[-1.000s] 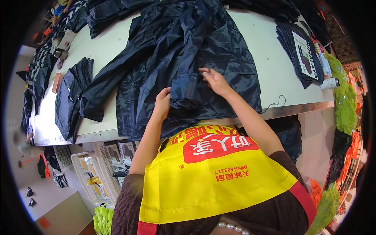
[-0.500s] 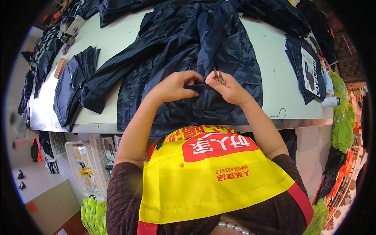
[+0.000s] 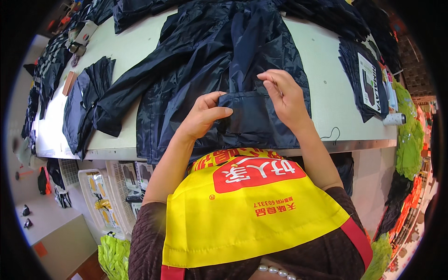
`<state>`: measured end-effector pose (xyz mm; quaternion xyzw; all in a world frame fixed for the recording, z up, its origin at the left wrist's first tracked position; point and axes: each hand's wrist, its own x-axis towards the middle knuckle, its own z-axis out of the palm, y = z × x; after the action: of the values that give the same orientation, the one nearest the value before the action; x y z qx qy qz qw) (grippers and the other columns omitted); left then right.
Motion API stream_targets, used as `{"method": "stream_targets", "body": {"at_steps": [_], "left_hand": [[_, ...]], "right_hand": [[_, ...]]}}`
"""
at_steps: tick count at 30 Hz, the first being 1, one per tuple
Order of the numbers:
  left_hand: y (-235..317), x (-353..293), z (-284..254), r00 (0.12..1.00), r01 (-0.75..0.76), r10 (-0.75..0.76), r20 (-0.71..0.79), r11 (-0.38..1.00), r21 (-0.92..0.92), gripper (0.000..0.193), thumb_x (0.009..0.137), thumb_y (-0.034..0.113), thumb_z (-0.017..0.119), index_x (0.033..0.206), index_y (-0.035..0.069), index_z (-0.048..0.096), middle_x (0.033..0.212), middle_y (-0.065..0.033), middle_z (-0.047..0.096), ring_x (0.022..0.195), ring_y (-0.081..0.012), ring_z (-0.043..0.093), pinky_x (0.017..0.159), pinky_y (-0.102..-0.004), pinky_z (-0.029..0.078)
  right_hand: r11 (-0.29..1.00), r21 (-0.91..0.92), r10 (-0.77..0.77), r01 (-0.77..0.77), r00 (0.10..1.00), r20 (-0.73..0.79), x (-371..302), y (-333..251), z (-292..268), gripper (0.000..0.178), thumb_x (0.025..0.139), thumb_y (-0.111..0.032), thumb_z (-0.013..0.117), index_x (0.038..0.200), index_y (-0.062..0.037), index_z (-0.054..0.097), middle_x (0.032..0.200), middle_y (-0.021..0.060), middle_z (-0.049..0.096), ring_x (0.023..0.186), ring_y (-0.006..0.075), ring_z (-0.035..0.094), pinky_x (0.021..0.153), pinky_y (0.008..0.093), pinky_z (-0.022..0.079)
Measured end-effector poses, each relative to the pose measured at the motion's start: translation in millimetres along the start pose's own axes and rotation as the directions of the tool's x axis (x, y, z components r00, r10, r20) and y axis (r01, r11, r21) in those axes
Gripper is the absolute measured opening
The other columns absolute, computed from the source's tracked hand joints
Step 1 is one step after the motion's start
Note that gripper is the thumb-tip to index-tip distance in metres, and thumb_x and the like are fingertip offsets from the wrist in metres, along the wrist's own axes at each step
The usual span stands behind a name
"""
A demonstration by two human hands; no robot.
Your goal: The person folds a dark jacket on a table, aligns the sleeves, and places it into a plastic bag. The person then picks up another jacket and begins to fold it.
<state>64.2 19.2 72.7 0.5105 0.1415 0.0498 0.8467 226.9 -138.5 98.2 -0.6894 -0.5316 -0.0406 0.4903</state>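
A dark navy jacket (image 3: 186, 79) with a faint camouflage pattern lies spread on the white table in front of me. My left hand (image 3: 208, 114) pinches the left top corner of a flat rectangular pocket-like piece (image 3: 249, 114) of the jacket between thumb and fingers. Just above and to the right of that piece, my right hand (image 3: 283, 95) is raised with thumb and fingers bent together, apart from the cloth. A thin dark sliver of a small pointed tool shows between its fingers; most of it is hidden.
Folded dark garments (image 3: 86, 102) lie at the left of the white table (image 3: 322, 70). A stack of dark packs (image 3: 366, 79) and a white thread spool (image 3: 395, 120) sit at the right. White baskets (image 3: 100, 200) stand below the left edge; lime-green cloth (image 3: 408, 135) hangs at right.
My right hand has moved up and right, away from the cloth edge it was gripping. My left hand has shifted left and down, and the pocket-like piece now lies flatter.
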Motion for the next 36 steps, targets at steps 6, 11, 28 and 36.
{"method": "stream_targets", "body": {"at_steps": [6, 11, 28, 36], "left_hand": [[-3.1, -2.7, 11.2, 0.997, -0.066, 0.066, -0.030, 0.998, 0.007, 0.025, 0.078, 0.005, 0.066, 0.102, -0.002, 0.063, 0.088, -0.0015, 0.065, 0.077, -0.0069, 0.059, 0.074, -0.0203, 0.047], [9.6, -6.7, 29.3, 0.996, -0.037, 0.059, -0.073, 0.963, 0.267, 0.020, 0.079, 0.007, 0.067, 0.097, -0.002, 0.066, 0.085, -0.0018, 0.065, 0.075, -0.0061, 0.059, 0.070, -0.0194, 0.048], [19.4, -9.9, 33.2, 0.996, 0.025, -0.047, -0.073, 0.961, -0.275, 0.017, 0.080, 0.005, 0.061, 0.095, 0.002, 0.067, 0.087, -0.0076, 0.069, 0.075, -0.0135, 0.065, 0.073, -0.0235, 0.051], [15.5, -8.3, 34.4, 0.986, 0.025, -0.067, -0.151, 0.964, -0.266, 0.015, 0.080, 0.009, 0.062, 0.092, 0.002, 0.067, 0.084, -0.0058, 0.067, 0.074, -0.0128, 0.064, 0.070, -0.0227, 0.050]], "right_hand": [[0.992, 0.125, -0.007, -0.014, 0.986, 0.166, -14.9, -19.9, 6.1, 0.025, 0.076, -0.008, 0.072, 0.099, -0.0034, 0.063, 0.092, 0.0103, 0.061, 0.068, 0.0223, 0.059, 0.059, 0.0271, 0.049], [0.996, 0.043, 0.064, -0.077, 0.970, 0.236, -6.4, -25.4, -1.4, 0.019, 0.075, 0.000, 0.067, 0.092, -0.0012, 0.060, 0.083, 0.0108, 0.059, 0.066, 0.0223, 0.058, 0.057, 0.0286, 0.047], [0.998, -0.054, 0.005, 0.016, 0.925, 0.381, 3.4, -21.5, -47.0, 0.030, 0.084, -0.031, 0.064, 0.097, -0.0057, 0.056, 0.080, 0.0084, 0.057, 0.067, 0.0210, 0.058, 0.058, 0.0269, 0.046], [0.909, -0.172, -0.296, 0.381, 0.877, 0.379, 13.6, -16.3, -41.4, 0.025, 0.083, -0.027, 0.066, 0.095, -0.0063, 0.056, 0.081, 0.0078, 0.059, 0.068, 0.0217, 0.060, 0.057, 0.0274, 0.050]]}}
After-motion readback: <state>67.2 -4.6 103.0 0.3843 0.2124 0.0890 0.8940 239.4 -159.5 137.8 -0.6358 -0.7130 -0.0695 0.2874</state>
